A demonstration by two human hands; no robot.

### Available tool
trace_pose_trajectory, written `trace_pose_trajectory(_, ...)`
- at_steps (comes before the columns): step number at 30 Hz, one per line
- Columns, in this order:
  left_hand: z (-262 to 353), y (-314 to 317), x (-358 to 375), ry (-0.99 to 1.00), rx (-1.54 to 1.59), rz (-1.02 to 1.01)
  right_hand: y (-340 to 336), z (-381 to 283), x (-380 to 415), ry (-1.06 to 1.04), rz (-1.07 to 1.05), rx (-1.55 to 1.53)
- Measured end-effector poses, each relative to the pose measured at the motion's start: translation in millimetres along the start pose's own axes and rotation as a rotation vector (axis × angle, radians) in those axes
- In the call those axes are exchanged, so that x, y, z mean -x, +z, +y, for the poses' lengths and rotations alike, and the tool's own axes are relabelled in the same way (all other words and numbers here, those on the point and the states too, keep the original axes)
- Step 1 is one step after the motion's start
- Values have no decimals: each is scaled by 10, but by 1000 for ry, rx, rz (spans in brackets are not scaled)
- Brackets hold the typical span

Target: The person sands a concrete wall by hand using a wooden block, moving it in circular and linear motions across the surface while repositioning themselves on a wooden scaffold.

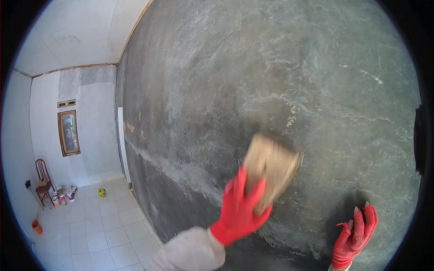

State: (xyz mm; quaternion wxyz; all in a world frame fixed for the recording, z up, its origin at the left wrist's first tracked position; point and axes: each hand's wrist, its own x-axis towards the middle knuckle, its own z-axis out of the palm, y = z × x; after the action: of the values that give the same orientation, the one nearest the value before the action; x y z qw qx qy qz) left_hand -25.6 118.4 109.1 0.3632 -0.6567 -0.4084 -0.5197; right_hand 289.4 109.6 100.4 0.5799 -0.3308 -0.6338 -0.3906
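My left hand [237, 208], in a red glove, grips a light-brown wooden block [271, 169] with its fingers wrapped on the lower left part. The block is blurred by motion and overlaps the grey, unpainted wall [203, 104]; its face toward the wall is hidden. Lower on the right is my right hand [356, 235], also red-gloved with bare fingertips showing. Its fingers point upward and stand apart from the thumb, close to the wall, with nothing held. A dark shadow falls on the wall beside it.
Pale floor tiles [97, 232] run along the wall's foot at left. Farther off are a yellow ball [101, 192], several paint containers [63, 197], a wooden chair [44, 187], an orange pot [37, 226] and a small window [68, 133] in a white wall.
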Motion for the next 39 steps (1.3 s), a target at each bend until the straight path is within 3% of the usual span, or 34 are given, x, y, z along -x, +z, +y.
trace_pose_trajectory(4, -432, -180, -1214, -142, 21, 198, 17, 34, 27, -10, 5, 51)
trace_pose_trajectory(7, -563, -148, -1089, -155, -3, 197, 18, 51, 58, 15, -15, 73)
trace_pose_trajectory(11, -361, 31, 491, -152, -48, -7, 25, 114, 105, -12, -31, 101)
trace_pose_trajectory(13, -268, 290, 1598, -191, -24, 21, 29, 58, 74, 17, -31, 90)
trace_pose_trajectory(14, -274, 269, 1670, -193, -31, 21, 26, 46, 83, 16, -31, 83)
trace_pose_trajectory(17, -384, 227, 1434, -202, -35, 11, 10, 104, 65, -38, -44, 113)
trace_pose_trajectory(21, -969, -206, -321, -93, -41, 131, 24, 168, 154, -8, -74, 167)
trace_pose_trajectory(24, -1295, -270, -867, -94, -52, 215, 46, 251, 219, 63, -93, 188)
trace_pose_trajectory(26, -1319, -257, -787, -117, -48, 233, 50, 265, 268, 134, -108, 183)
trace_pose_trajectory(27, -1253, -245, -521, -105, -46, 149, 57, 242, 249, 104, -98, 189)
trace_pose_trajectory(30, -1011, -58, 637, -84, -66, 49, 61, 160, 166, 49, -63, 184)
trace_pose_trajectory(32, -849, 176, 1558, -228, -24, 41, 43, 138, 129, 31, -35, 170)
trace_pose_trajectory(34, -837, 164, 1671, -234, -50, 54, 21, 152, 99, -126, -77, 269)
trace_pose_trajectory(35, -858, 180, 1697, -250, -82, 64, 26, 145, 110, -94, -91, 244)
trace_pose_trajectory(39, -1182, -151, 434, -142, -63, 62, 63, 174, 140, -142, -66, 221)
